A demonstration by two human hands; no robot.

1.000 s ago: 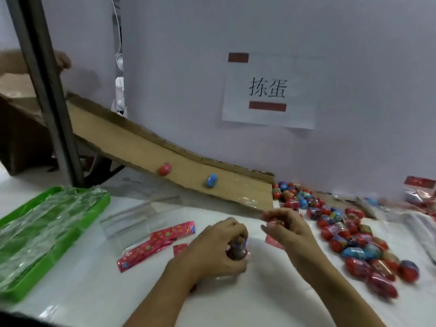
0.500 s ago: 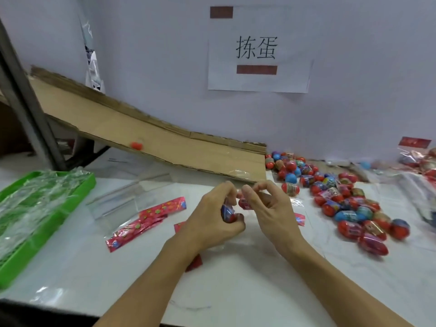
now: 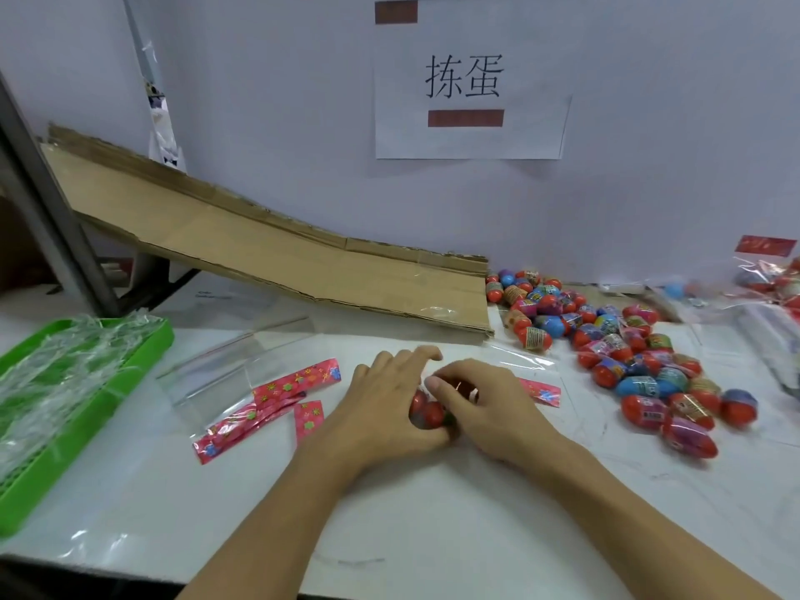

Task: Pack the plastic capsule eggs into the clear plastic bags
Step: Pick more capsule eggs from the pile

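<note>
Glossy red and blue plastic capsule eggs, shrink-wrapped, shiny. Clear glossy plastic bags with red printed foil headers. Matt, rough-edged brown corrugated cardboard ramp. Green plastic mesh tray. Smooth white tabletop.

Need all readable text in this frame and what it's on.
"拣蛋": black characters on the white paper sign taped to the wall; the dark red bars above and below them carry no text.
Printed wrap labels on the red and blue plastic capsule eggs: too small and blurred to read.
Red star-patterned bag header strips: no legible words.
</note>
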